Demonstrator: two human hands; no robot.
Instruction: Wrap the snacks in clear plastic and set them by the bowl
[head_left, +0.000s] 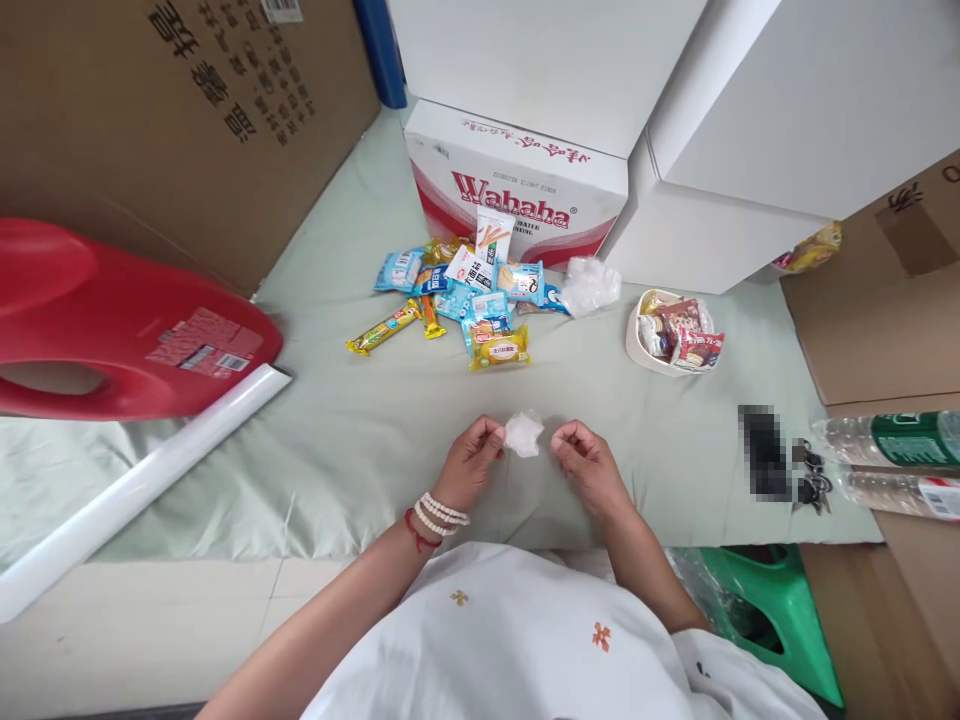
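My left hand, with bead bracelets on the wrist, pinches a small crumpled clear plastic bag just above the pale green cloth. My right hand is curled closed a little to the right of the bag, and I cannot make out whether it touches it. Beyond my hands lies a pile of several snack packets in blue, yellow and white wrappers. A white bowl with more packets in it sits to the right of the pile.
A Wahaha carton and white boxes stand at the back. Clear plastic lies by the carton. Left are a red plastic object, a white tube and a brown carton. Right are keys, bottles and a green stool.
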